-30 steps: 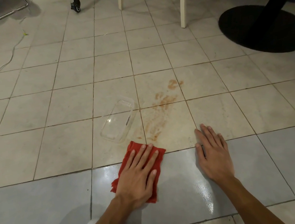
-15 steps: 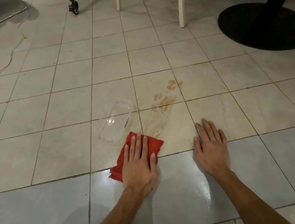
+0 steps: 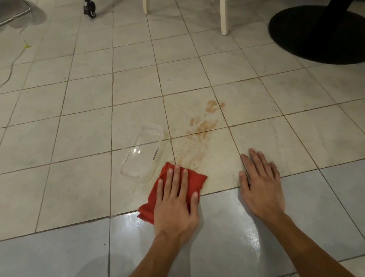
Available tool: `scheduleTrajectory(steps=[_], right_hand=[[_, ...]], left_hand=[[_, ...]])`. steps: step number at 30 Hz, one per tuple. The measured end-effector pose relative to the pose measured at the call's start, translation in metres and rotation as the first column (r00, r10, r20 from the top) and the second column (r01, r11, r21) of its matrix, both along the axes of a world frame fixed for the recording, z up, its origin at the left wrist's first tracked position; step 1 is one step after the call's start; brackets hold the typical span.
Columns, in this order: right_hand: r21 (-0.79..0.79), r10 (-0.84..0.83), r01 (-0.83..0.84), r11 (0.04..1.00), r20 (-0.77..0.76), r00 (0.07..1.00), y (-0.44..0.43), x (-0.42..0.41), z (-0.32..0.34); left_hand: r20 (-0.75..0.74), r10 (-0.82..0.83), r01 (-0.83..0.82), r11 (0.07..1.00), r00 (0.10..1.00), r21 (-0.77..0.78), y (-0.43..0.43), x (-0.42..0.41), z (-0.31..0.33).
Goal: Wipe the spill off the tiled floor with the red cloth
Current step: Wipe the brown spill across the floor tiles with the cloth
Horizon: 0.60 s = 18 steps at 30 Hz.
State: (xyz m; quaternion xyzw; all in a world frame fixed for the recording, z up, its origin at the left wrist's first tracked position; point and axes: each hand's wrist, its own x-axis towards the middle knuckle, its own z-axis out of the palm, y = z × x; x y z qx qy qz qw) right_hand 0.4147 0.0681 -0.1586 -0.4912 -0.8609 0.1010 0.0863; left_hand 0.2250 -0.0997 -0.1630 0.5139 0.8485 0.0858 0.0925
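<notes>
A folded red cloth [image 3: 196,180] lies flat on the tiled floor [image 3: 71,188], and my left hand [image 3: 176,200] presses on it with straight fingers. Just beyond the cloth's far edge starts an orange-brown smeared spill [image 3: 201,132], which runs away from me across a grout line to a small blotch [image 3: 213,107]. My right hand [image 3: 260,182] rests flat on the tiles to the right of the cloth, palm down, holding nothing.
A clear plastic container [image 3: 143,155] lies on the floor touching the cloth's left far corner. Farther off stand white chair legs [image 3: 224,6], a black round table base [image 3: 322,35], a caster wheel [image 3: 89,9] and a white cable [image 3: 6,74].
My left hand has pushed the red cloth forward, away from me, up to the near end of the spill. My right hand has stayed on the same tile.
</notes>
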Motion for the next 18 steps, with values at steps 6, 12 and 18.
scheduleTrajectory(steps=[6, 12, 18], right_hand=[[0.004, -0.011, 0.011, 1.0, -0.02, 1.0, 0.0, -0.001, 0.001], [0.0, -0.004, 0.004, 1.0, 0.006, 1.0, 0.0, 0.0, 0.003], [-0.005, -0.007, 0.007, 1.0, -0.008, 1.0, 0.0, 0.0, 0.002]], left_hand=[[-0.014, 0.008, -0.008, 1.0, 1.0, 0.017, -0.036, -0.027, -0.004], [0.008, -0.022, 0.022, 1.0, 1.0, -0.013, -0.006, 0.0, 0.003], [-0.021, -0.067, 0.068, 0.997, 0.998, 0.026, -0.025, -0.02, -0.004]])
